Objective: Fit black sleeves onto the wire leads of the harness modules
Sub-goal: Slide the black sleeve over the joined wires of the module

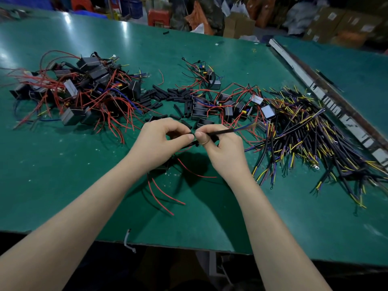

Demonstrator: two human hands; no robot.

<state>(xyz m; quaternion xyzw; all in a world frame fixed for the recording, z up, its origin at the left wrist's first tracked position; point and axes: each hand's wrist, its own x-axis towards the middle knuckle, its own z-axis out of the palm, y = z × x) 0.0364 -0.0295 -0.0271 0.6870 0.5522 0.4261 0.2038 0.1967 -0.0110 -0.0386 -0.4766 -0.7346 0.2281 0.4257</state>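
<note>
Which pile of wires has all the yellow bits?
The pile on the right, beside the right hand. Its black cables end in yellow tips; the left pile is mostly red wires.

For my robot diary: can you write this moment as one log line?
step: sleeving lead | left hand: pinches black sleeve | right hand: pinches black cable | spare sleeves: on table

Bright, even light falls from overhead and leaves pale streaks of glare on the far left of the green table [63, 19]. Soft dark shadows lie under the left hand [161, 141] and right hand [222, 148] and beneath both forearms. The wide lens bends the table's edges toward the corners. The boxes [336, 19] at the back are dim and blurred, and the corners look smeared.
</note>
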